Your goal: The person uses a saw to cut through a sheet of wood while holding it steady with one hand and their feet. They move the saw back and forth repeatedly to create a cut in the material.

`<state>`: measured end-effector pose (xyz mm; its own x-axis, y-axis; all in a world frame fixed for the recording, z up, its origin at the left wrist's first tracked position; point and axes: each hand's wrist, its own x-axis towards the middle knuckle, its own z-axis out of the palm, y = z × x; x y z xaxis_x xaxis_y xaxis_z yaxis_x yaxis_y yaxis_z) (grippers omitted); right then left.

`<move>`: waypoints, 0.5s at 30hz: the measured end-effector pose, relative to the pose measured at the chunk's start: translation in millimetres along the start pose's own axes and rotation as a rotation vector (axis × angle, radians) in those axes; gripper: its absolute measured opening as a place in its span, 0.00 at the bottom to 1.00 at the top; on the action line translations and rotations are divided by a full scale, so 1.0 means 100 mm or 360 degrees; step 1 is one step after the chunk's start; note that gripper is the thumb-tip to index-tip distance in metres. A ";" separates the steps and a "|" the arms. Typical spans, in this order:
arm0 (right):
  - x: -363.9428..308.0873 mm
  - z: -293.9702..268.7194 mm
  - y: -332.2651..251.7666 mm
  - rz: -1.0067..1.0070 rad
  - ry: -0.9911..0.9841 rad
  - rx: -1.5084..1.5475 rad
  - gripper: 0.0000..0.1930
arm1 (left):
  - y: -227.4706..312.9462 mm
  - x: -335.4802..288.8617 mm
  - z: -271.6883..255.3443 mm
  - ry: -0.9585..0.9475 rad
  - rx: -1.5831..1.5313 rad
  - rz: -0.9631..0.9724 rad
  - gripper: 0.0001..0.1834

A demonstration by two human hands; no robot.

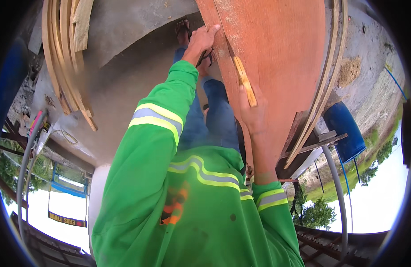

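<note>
A large reddish plywood sheet (281, 53) lies in front of me, with pale sawdust scattered on its far part. A long slit runs through it near its left edge, setting off a narrow strip (211, 15). My left hand (201, 42) grips the outer edge of this strip, thumb on top and fingers curled beneath, partly hidden. My right hand (254, 113), slightly blurred, is closed round the yellowish wooden handle of a handsaw (241, 73). Its dark blade lies in line with the slit; most of the blade is hidden.
Long wooden strips (63, 53) lie at the far left, and more wood strips (323, 84) run along the sheet's right side. A blue drum (345, 131) stands at the right beside a grey pipe (332, 178). My legs and sandalled feet are left of the sheet, on concrete.
</note>
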<state>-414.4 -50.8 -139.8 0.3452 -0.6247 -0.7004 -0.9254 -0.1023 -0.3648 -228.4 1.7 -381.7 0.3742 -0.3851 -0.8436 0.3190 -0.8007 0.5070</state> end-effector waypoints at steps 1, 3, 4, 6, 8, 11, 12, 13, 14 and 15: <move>-0.28 -0.16 0.16 -0.0133 0.0029 0.0149 0.18 | -0.01 0.03 -0.08 0.0079 0.0030 -0.0019 0.42; -1.10 -0.65 0.26 -0.0327 -0.0001 0.0113 0.22 | -0.01 0.08 -0.10 0.0044 0.0115 -0.0113 0.41; -1.21 -0.72 0.29 -0.0318 -0.0030 0.0108 0.22 | -0.12 -0.01 -0.07 0.0045 0.0110 -0.0143 0.41; -1.01 -0.64 0.32 -0.0443 0.0072 0.0084 0.18 | -0.12 0.08 -0.03 0.0214 0.0166 0.0053 0.41; -0.35 -0.27 0.27 -0.0306 0.0017 0.0068 0.14 | -0.14 0.09 0.09 0.0241 0.0187 0.0122 0.41; 0.53 0.18 -0.05 -0.0398 0.0191 0.0299 0.13 | -0.01 0.18 0.05 0.0218 0.0313 0.0096 0.41; 0.50 0.17 -0.08 -0.0302 0.0146 0.0260 0.14 | -0.02 0.13 0.04 0.0094 0.0273 0.0067 0.41; 0.11 0.03 0.02 -0.0239 0.0087 0.0217 0.15 | -0.06 0.11 -0.04 0.0028 0.0226 0.0023 0.41; -0.39 -0.26 0.14 -0.0235 0.0062 0.0183 0.17 | 0.02 0.20 -0.15 0.0087 0.0219 0.0056 0.41; -0.91 -0.53 0.19 -0.0150 -0.0044 0.0271 0.20 | -0.05 0.14 -0.12 0.0141 0.0224 0.0014 0.41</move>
<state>-472.0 -37.1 -50.7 0.4354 -0.5970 -0.6738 -0.8498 -0.0256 -0.5265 -214.4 5.9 -393.9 0.4537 -0.3555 -0.8172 0.1927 -0.8562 0.4794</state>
